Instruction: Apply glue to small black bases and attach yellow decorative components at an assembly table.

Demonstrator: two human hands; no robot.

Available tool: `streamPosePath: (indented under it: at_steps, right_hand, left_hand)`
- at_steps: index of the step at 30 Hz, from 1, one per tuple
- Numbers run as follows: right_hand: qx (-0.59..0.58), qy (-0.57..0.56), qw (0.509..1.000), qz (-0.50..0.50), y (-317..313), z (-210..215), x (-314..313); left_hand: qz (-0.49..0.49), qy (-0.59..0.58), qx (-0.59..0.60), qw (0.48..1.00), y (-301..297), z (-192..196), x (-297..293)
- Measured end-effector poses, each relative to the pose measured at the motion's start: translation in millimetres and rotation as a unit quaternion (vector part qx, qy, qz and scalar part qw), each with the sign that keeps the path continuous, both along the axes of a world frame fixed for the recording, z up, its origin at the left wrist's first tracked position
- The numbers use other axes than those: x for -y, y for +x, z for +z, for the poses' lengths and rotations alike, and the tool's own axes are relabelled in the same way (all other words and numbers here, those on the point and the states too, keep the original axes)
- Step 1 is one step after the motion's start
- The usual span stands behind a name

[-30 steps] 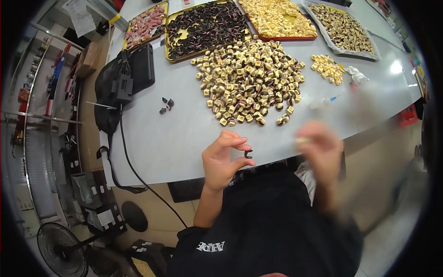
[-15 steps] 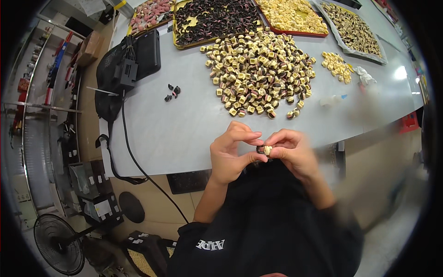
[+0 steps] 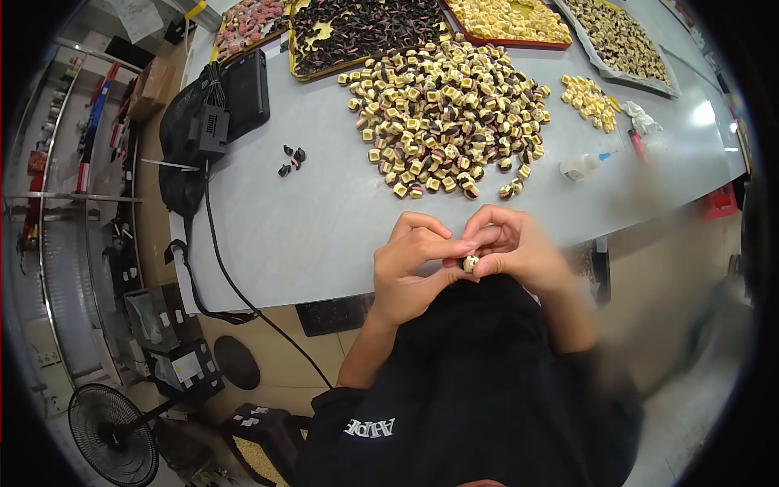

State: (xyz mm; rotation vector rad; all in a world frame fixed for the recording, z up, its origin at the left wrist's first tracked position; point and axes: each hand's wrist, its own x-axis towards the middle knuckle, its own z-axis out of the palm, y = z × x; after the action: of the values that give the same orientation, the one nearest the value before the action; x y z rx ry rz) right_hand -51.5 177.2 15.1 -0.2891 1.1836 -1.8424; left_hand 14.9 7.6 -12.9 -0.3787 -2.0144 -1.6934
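Note:
Close to my body, just past the table's near edge, both hands meet around a small cream-and-black moulded piece (image 3: 471, 264). My left hand (image 3: 410, 268) pinches it from the left between thumb and fingers. From the other side my right hand (image 3: 519, 252) grips it, its thumb beside the cream face and its fingertips touching those of the left. The fingers cover part of the piece. Beyond the hands lies a large heap of similar cream, black and pink pieces (image 3: 446, 122). Several of them sit loose at its near edge.
Small black parts (image 3: 299, 154) lie left of the heap; cream parts (image 3: 591, 101), a small bottle with a blue tip (image 3: 578, 167) and a red-handled tool (image 3: 637, 146) lie right. Filled trays stand behind, one red-rimmed (image 3: 519, 42). A black cable (image 3: 235, 276) hangs over the table's left edge.
My fingertips have closed in around the piece, the left index finger now meeting the right fingers. The piece has turned slightly. The whole view has shifted a little.

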Motion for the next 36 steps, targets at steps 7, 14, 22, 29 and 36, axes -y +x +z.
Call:
streamPosePath:
  at_steps: [7, 14, 22, 29, 36]
  right_hand:
    - [0.012, -0.043, 0.994, -0.096, 4.8, -9.0, 4.2]
    - [-0.067, -0.074, 0.989, -0.109, 3.8, -11.8, 0.3]
    - [-0.081, -0.033, 0.994, -0.068, 6.9, -7.2, 1.8]
    - [-0.068, -0.049, 0.994, -0.068, 4.8, -13.6, -0.7]
    - [-0.326, 0.034, 0.913, -0.244, -25.5, 8.6, 20.3]
  left_hand:
    - [0.068, 0.012, -0.014, 0.997, -0.6, 2.8, -3.5]
    - [0.051, -0.042, -0.028, 0.997, -1.7, -1.4, -0.2]
    - [0.081, -0.116, -0.024, 0.99, -0.1, 2.5, -4.0]
    - [0.128, -0.191, -0.042, 0.972, 0.5, 9.6, -6.7]
    - [0.223, -0.088, -0.036, 0.97, -1.9, 11.5, -16.3]
